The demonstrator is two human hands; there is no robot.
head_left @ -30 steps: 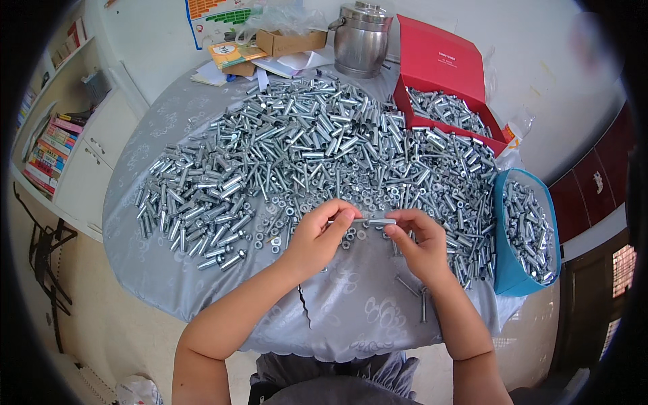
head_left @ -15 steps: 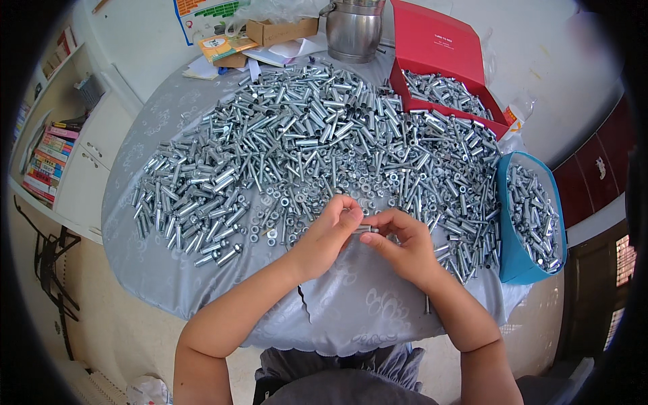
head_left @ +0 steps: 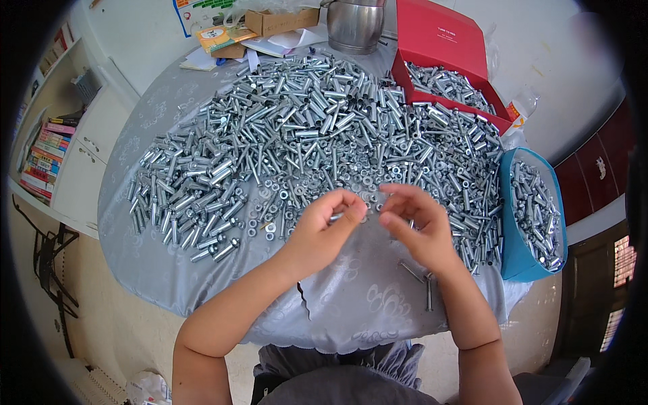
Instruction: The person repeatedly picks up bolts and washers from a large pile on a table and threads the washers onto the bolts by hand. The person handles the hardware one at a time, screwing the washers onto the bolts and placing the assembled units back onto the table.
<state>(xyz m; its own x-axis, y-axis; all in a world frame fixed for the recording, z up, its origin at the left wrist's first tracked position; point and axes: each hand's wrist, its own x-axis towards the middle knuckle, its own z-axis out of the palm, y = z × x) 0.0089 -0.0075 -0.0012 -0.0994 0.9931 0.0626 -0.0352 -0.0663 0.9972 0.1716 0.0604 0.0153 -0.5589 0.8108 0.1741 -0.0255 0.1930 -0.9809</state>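
Over the near edge of a big spread of metal hardware, my left hand is closed round a shiny metal bolt, mostly hidden by the fingers. My right hand is a short way to its right, thumb and fingers apart, with nothing visible held between them. Beyond both hands lie loose nuts and washers. A long heap of bolts and metal sleeves stretches behind them. Close to my right wrist, two thin bolts rest on the grey tablecloth.
Assembled bolts cluster at left. A blue fabric bin of bolts stands at the right edge, with an open red box of more behind it. A metal pot and a cardboard box are at the back.
My hands have come apart from the metal piece they both held. The right hand has moved right and opened; the left has kept hold. The view has shifted slightly.
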